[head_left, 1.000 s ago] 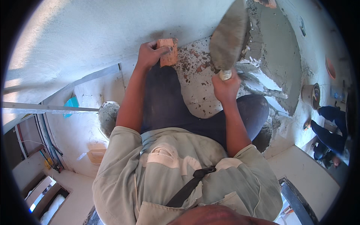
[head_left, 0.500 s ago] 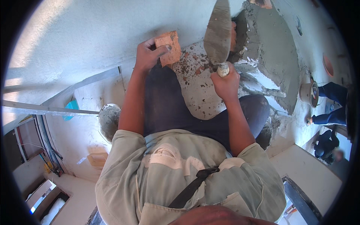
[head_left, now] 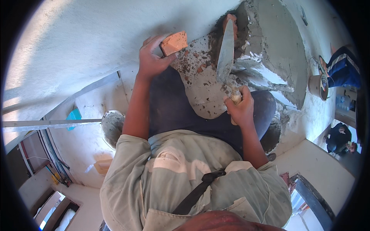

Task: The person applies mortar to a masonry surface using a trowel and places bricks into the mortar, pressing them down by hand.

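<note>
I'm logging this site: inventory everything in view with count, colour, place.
brick piece: one, orange, upper centre
trowel: one, grey, right of centre
mortared structure: one, grey, upper right
farther brick: one, reddish, left of structure
rubble: many bits, brownish, floor
round container: one, grey, centre left
bucket: one, greyish, right
long bar: one, grey, left
small thing: one, teal, left
people: at least two, dark clothing, right rim
shirt: one, greenish, bottom
trousers: one pair, dark, centre
left hand: one, holding brick piece
right hand: one, holding trowel

Brick fragments (head_left: 201, 68) litter the pale floor (head_left: 199, 97).
</note>
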The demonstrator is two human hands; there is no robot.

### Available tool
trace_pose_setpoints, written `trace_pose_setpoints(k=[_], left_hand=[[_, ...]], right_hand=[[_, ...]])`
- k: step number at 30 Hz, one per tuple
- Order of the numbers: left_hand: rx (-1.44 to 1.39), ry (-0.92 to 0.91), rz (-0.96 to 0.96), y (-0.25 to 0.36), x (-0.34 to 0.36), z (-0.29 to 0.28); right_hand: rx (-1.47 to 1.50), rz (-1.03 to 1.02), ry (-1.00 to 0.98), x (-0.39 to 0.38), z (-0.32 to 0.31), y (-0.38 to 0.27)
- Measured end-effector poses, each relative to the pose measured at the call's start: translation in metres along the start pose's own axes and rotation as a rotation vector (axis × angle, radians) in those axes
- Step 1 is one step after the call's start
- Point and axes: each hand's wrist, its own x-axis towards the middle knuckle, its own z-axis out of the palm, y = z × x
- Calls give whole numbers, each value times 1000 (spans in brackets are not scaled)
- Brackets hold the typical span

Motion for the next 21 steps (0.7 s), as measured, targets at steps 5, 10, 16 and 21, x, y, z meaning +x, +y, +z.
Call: trace_pose_setpoints(k=[5, 10, 16, 21], left_hand=[[66, -102, -30, -3, -2, 13], [140, -129, 103, -8, 0, 4], [87, -93, 16, -2, -10, -25], [209, -18, 40, -17, -9, -27]], right_hand=[[812, -433, 140, 2, -4, -60], [502, -554, 91, 23, 9, -53], [-108, -291, 121, 48, 49, 22], [441, -379, 187, 20, 16, -41]])
